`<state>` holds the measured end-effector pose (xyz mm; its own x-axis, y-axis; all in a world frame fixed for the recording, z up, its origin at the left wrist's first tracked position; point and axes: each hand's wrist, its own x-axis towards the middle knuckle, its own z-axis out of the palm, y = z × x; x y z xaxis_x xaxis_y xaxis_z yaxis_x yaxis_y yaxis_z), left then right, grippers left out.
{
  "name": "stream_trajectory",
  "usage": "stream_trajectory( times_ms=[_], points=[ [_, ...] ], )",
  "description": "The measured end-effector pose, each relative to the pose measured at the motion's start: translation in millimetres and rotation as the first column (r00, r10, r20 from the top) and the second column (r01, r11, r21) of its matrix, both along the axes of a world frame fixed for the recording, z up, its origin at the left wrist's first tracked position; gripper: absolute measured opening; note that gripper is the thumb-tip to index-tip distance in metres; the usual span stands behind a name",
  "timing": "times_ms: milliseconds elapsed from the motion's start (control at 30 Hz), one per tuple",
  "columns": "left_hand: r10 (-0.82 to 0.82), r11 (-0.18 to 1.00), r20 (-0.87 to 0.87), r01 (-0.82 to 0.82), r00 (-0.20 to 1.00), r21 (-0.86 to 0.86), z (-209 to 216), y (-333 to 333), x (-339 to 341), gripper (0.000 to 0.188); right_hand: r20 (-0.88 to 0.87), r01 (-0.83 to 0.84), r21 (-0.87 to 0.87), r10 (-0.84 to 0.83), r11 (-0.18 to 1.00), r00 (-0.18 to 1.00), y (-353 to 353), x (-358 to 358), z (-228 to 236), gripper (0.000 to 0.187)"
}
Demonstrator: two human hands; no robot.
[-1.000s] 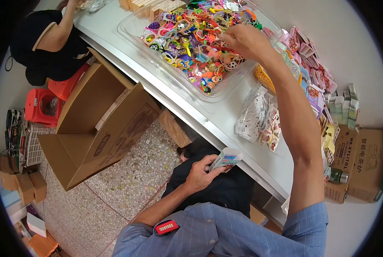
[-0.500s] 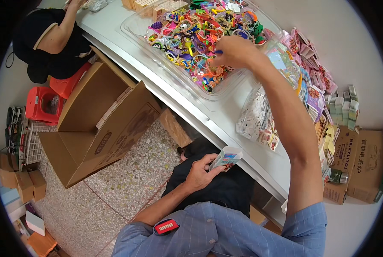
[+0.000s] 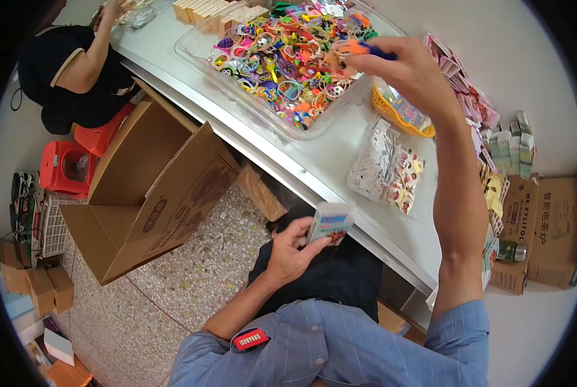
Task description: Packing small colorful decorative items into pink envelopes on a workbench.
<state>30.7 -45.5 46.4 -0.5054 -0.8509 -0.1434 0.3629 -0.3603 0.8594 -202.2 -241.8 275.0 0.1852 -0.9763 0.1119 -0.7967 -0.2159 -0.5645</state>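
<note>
My left hand [image 3: 288, 258] is closed round a small, light-coloured cardboard box [image 3: 332, 222], held upright just off the near table edge. Over the right rim of a clear plastic tub [image 3: 195, 57], my right hand [image 3: 412, 69] pinches a small dark blue and orange trinket [image 3: 353, 48]. Motion blurs its orange end, so its exact kind is unclear. The tub holds a heap of mixed trinkets [image 3: 282, 48], among them elastic bands, little balls and coloured figures.
Right of the tub are a yellow basket [image 3: 403, 116] and a clear bag of small printed pieces [image 3: 382, 168]. Pink packets [image 3: 475, 100] lie along the wall. A large open carton [image 3: 185, 193] stands left of the table, near another person [image 3: 75, 68] and red stools [image 3: 66, 168].
My right hand has risen out of the heap and moved right, carrying the trinket. My left hand has shifted slightly left and up with the box, which now stands more upright.
</note>
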Motion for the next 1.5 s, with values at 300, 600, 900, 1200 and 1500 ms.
stream_trajectory(
  times_ms=[300, 600, 900, 1200, 1500],
  points=[
    [0.008, 0.996, -0.105, -0.017, 0.994, -0.082, 23, -1, -22, 0.041, 0.361, 0.059, 0.086, -0.086, 0.995, 0.929, 176, 0, -16, 0.011],
    [-0.132, 0.982, -0.048, 0.124, 0.990, -0.143, 16, 35, -52, 0.040, -0.054, 0.079, 0.092, -0.075, 0.993, 0.996, 258, -25, -57, 0.016],
    [-0.198, 0.966, 0.028, 0.199, 0.980, -0.166, 5, 54, -63, 0.039, 0.200, 0.133, 0.358, -0.215, 0.924, 0.956, 292, -45, -53, 0.022],
    [-0.237, 0.953, 0.099, 0.251, 0.966, -0.167, 3, 62, -65, 0.039, -0.138, -0.045, 0.225, 0.077, 0.973, 0.987, 289, -50, -52, 0.023],
    [-0.282, 0.942, 0.106, 0.296, 0.954, -0.158, 2, 65, -64, 0.037, -0.069, -0.118, 0.197, 0.134, 0.973, 0.988, 287, -37, -64, 0.025]
  ],
)
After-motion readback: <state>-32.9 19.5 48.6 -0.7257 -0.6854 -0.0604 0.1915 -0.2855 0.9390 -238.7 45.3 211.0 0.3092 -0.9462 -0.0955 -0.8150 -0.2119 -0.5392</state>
